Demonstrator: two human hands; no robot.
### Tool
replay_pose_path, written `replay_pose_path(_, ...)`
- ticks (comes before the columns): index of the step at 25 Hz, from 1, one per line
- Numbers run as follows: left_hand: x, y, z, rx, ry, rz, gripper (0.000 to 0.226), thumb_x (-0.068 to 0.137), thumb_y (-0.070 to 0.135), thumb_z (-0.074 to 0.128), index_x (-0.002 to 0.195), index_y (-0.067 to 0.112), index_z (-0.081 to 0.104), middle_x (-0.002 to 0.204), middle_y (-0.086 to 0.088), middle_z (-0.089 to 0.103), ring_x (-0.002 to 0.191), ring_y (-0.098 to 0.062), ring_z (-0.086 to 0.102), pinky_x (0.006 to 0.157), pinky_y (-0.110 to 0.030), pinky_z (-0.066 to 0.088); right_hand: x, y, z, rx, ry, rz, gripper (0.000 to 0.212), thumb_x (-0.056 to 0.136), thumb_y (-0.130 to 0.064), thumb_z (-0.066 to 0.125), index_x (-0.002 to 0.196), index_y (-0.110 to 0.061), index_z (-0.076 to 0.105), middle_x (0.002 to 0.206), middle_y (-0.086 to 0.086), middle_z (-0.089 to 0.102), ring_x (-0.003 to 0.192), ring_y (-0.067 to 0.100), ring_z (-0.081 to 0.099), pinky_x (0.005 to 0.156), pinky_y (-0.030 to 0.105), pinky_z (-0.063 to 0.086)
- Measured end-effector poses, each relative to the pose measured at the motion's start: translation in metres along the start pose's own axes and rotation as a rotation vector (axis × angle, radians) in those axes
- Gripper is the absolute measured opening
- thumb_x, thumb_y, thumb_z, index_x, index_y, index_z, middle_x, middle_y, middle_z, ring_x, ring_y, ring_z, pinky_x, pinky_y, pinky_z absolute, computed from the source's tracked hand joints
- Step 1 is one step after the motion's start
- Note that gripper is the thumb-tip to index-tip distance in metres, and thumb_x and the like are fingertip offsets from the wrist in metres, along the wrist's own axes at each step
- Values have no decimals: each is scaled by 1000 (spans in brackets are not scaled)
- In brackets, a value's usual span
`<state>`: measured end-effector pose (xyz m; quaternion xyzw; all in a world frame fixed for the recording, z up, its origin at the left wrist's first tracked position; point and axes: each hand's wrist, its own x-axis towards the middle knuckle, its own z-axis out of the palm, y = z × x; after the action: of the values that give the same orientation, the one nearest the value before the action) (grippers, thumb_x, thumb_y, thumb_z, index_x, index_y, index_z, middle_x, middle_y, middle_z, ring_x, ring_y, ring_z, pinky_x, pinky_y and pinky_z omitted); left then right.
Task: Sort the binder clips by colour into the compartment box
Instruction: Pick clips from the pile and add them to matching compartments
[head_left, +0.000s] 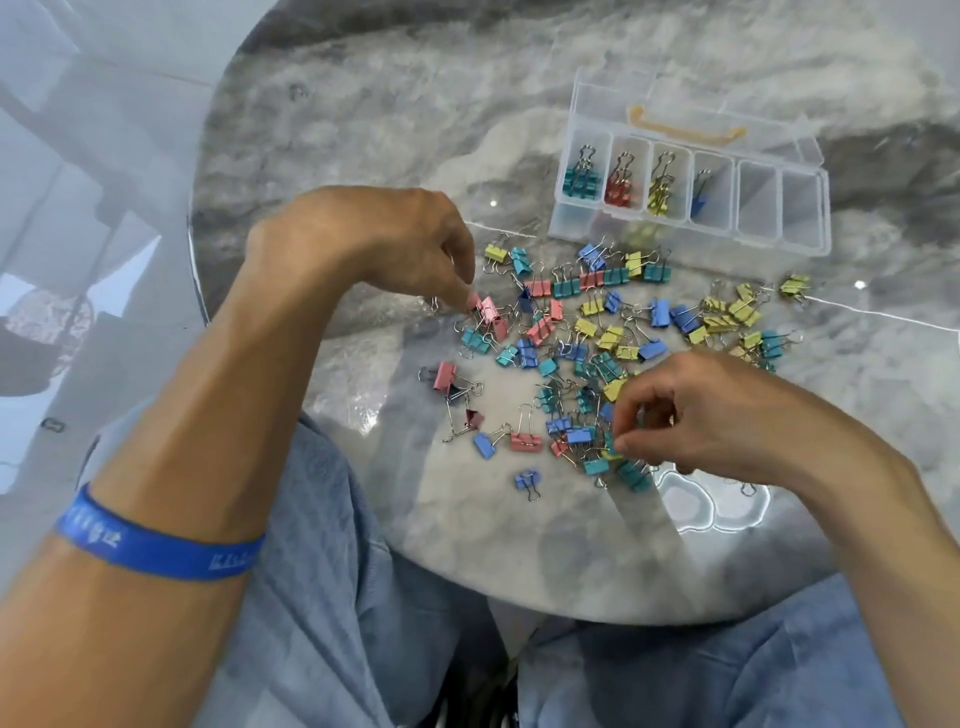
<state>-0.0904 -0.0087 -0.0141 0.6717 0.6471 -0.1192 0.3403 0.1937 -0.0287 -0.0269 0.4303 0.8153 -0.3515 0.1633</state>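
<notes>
Head view showed left hand (384, 244) pinching a pink clip (487, 307) at its fingertips, right hand (696, 415) pinching a teal clip (618, 441), evidently for sorting; box (691, 228) stood beyond both on the surface (467, 545).

A glossy, marble-patterned table (519, 104) holds a clear plastic compartment box (691, 197) and painted binder clips (597, 332) with shiny wire handles. Blue denim-like cloth (322, 597) covers the person's legs.
</notes>
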Motion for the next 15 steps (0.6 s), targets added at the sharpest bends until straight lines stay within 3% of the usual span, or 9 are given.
replay_pose_path(1, 0, 1, 0, -1, 2, -4, 30, 87, 49, 69, 111, 32, 68, 115, 11, 66, 104, -16, 62, 97, -41, 49, 2, 0, 3, 0, 63, -20, 7, 84, -31, 77, 79, -30, 73, 71, -12, 69, 61, 1, 61, 58, 21, 48)
replay_pose_path(3, 1, 2, -1, 6, 5, -15, 36, 88, 51, 67, 118, 31, 66, 119, 11, 64, 108, -18, 60, 99, -42, 47, 10, -10, 22, 48, 416, -151, 4, 86, -27, 75, 89, -29, 74, 82, -12, 73, 69, 2, 64, 67, 24, 51)
replay_pose_path(5, 2, 3, 0, 21, 10, -24, 42, 89, 53, 65, 124, 31, 63, 122, 10, 64, 113, -19, 58, 101, -43, 46, 24, -37, 50, 105, 678, -341, 22, 87, -20, 72, 109, -21, 71, 104, -4, 73, 85, 11, 66, 79, 28, 54)
replay_pose_path(7, 5, 2, 1, 33, 16, -17, 43, 89, 54, 63, 126, 32, 61, 122, 10, 64, 114, -20, 58, 102, -44, 46, 43, -58, 82, -109, 599, -463, 45, 87, -23, 70, 130, -23, 58, 133, 1, 60, 111, 21, 59, 91, 37, 50)
replay_pose_path(9, 6, 1, 2, 46, 24, -8, 43, 89, 55, 62, 126, 33, 60, 122, 10, 64, 113, -19, 58, 102, -45, 46, 58, -66, 108, -334, 451, -468, 56, 83, -21, 72, 134, -27, 50, 145, 2, 49, 121, 26, 52, 95, 42, 48)
replay_pose_path(13, 5, -1, 1, 46, 35, -11, 46, 89, 58, 61, 129, 35, 58, 121, 11, 64, 114, -19, 58, 102, -45, 45, 66, -60, 121, -328, 517, -439, 28, 74, -14, 84, 94, -22, 68, 112, -5, 65, 93, 19, 57, 74, 33, 53)
replay_pose_path(15, 4, -1, 1, 37, 40, -6, 46, 90, 57, 60, 130, 35, 57, 119, 12, 65, 114, -18, 58, 102, -44, 45, 68, -54, 117, -266, 546, -447, 19, 79, -18, 81, 92, -19, 68, 104, -6, 66, 89, 18, 59, 74, 31, 57)
